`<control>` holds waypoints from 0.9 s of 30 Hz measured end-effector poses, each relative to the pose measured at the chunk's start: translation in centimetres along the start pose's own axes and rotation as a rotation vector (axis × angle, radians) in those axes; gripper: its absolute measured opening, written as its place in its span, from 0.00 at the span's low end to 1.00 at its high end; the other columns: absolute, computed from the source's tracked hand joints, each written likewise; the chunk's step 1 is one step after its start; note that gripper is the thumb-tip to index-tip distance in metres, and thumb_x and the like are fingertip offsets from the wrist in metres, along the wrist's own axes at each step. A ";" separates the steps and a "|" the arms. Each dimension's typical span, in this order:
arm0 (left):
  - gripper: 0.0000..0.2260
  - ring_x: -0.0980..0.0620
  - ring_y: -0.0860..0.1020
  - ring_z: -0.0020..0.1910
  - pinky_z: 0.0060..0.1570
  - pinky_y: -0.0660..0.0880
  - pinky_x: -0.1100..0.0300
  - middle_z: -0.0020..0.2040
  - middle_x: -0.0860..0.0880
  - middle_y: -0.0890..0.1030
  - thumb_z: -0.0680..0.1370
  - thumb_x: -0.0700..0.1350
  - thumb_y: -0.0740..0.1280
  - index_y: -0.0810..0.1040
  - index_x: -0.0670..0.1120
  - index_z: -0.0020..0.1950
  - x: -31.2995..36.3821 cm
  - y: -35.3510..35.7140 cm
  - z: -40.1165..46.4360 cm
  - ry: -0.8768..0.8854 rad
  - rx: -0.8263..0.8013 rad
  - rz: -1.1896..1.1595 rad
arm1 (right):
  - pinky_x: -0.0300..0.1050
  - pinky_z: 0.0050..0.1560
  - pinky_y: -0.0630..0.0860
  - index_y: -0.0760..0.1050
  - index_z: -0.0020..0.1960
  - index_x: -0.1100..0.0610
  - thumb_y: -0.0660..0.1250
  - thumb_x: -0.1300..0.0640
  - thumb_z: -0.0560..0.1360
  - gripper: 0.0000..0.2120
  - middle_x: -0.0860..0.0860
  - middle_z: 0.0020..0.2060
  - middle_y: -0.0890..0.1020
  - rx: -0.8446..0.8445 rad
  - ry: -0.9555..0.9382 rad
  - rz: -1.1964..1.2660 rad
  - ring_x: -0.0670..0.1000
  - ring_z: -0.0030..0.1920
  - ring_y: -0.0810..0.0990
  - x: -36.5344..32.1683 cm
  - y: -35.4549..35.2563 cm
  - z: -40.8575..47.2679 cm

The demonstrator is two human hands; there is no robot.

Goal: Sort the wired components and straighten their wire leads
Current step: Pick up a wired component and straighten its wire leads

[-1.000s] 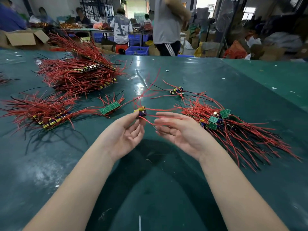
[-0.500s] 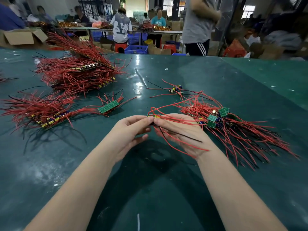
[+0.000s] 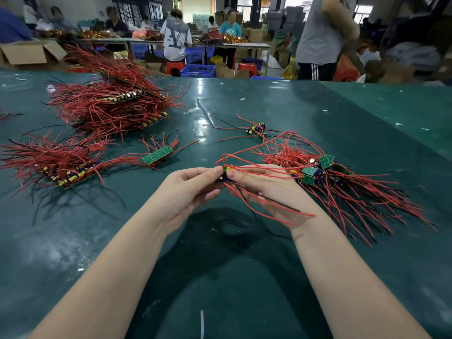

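Observation:
Both hands meet over the green table (image 3: 244, 277) on one small wired component (image 3: 224, 172). My left hand (image 3: 188, 192) pinches its left end between thumb and fingertips. My right hand (image 3: 264, 192) pinches the right end, and the component's red and black leads trail across that palm toward the wrist. An unsorted heap of components (image 3: 342, 192) with red wires lies just right of my right hand. Rows of lined-up components (image 3: 66, 167) lie at the left, with a short row of green boards (image 3: 157, 155) beside them.
A big stack of sorted components (image 3: 110, 106) sits at the far left. A few loose components (image 3: 256, 129) lie beyond my hands. Past the table's far edge, people work at other tables, and one person (image 3: 318, 35) stands close among boxes and blue crates.
My hands have come together on the component. Its leads, spread upward a second ago, now lie over my right palm. The standing person has walked to the right.

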State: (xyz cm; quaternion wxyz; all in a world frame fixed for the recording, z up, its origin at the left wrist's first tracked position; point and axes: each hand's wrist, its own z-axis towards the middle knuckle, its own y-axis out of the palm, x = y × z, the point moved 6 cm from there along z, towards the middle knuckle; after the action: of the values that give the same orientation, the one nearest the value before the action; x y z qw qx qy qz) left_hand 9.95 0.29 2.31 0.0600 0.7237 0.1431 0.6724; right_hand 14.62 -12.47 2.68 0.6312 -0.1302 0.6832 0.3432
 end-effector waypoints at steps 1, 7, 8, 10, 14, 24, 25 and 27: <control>0.08 0.58 0.81 0.37 0.39 0.78 0.69 0.40 0.47 0.84 0.66 0.47 0.71 0.85 0.44 0.39 0.0 0.0 0.0 -0.010 0.001 -0.004 | 0.43 0.51 0.77 0.82 0.53 0.62 0.68 0.62 0.76 0.08 0.62 0.51 0.84 -0.018 0.005 0.011 0.55 0.50 0.83 -0.1 0.2 -0.1; 0.08 0.59 0.81 0.33 0.36 0.78 0.69 0.38 0.49 0.85 0.65 0.49 0.71 0.86 0.46 0.36 0.0 0.5 -0.1 -0.084 -0.062 -0.123 | 0.38 0.44 0.79 0.84 0.50 0.60 0.71 0.58 0.69 0.11 0.57 0.47 0.85 -0.042 0.042 0.062 0.50 0.45 0.84 -0.3 0.6 -0.3; 0.08 0.59 0.81 0.33 0.35 0.77 0.69 0.38 0.49 0.85 0.64 0.49 0.71 0.86 0.46 0.35 -0.1 0.6 -0.1 -0.098 -0.058 -0.143 | 0.38 0.44 0.79 0.83 0.51 0.60 0.71 0.58 0.70 0.12 0.57 0.47 0.85 -0.043 0.050 0.065 0.49 0.44 0.84 -0.3 0.5 -0.3; 0.08 0.59 0.81 0.31 0.33 0.77 0.69 0.35 0.50 0.83 0.63 0.49 0.72 0.85 0.45 0.33 -0.2 0.5 0.0 -0.133 -0.034 -0.225 | 0.38 0.43 0.80 0.84 0.49 0.59 0.71 0.56 0.69 0.11 0.54 0.45 0.85 -0.035 0.068 0.070 0.47 0.40 0.84 -0.3 0.7 -0.3; 0.07 0.57 0.81 0.30 0.32 0.78 0.68 0.32 0.49 0.81 0.69 0.47 0.73 0.82 0.43 0.36 0.2 -1.6 0.6 -0.082 0.170 -0.459 | 0.36 0.36 0.80 0.84 0.36 0.55 0.72 0.54 0.65 0.04 0.50 0.35 0.84 0.104 0.080 0.145 0.46 0.33 0.83 -0.6 0.0 -0.5; 0.24 0.56 0.73 0.58 0.54 0.69 0.69 0.65 0.49 0.73 0.77 0.36 0.65 0.67 0.44 0.72 2.0 -9.3 -0.1 0.273 0.899 0.022 | 0.37 0.34 0.79 0.79 0.51 0.53 0.68 0.59 0.76 0.05 0.50 0.36 0.84 0.213 0.057 0.103 0.47 0.32 0.82 -0.9 -0.8 -0.4; 0.26 0.55 0.72 0.61 0.60 0.68 0.65 0.68 0.50 0.71 0.76 0.36 0.65 0.66 0.46 0.74 1.9 -9.4 -0.2 0.245 0.909 0.109 | 0.37 0.34 0.79 0.79 0.51 0.53 0.68 0.59 0.76 0.05 0.51 0.37 0.84 0.224 0.045 0.094 0.48 0.32 0.82 -0.9 -0.8 -0.4; 0.27 0.54 0.70 0.67 0.69 0.65 0.57 0.70 0.49 0.69 0.74 0.36 0.66 0.68 0.48 0.73 2.6 -8.6 -0.6 0.296 0.896 0.325 | 0.38 0.33 0.78 0.79 0.49 0.54 0.70 0.60 0.75 0.04 0.54 0.39 0.84 0.259 0.011 0.095 0.50 0.33 0.83 -0.9 -1.0 -0.4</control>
State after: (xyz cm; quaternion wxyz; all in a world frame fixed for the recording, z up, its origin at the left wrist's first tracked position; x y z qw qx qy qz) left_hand 8.39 9.19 2.48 -0.3832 0.5881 0.3103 0.6411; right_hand 15.06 -13.71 3.22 0.6221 -0.0168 0.7307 0.2807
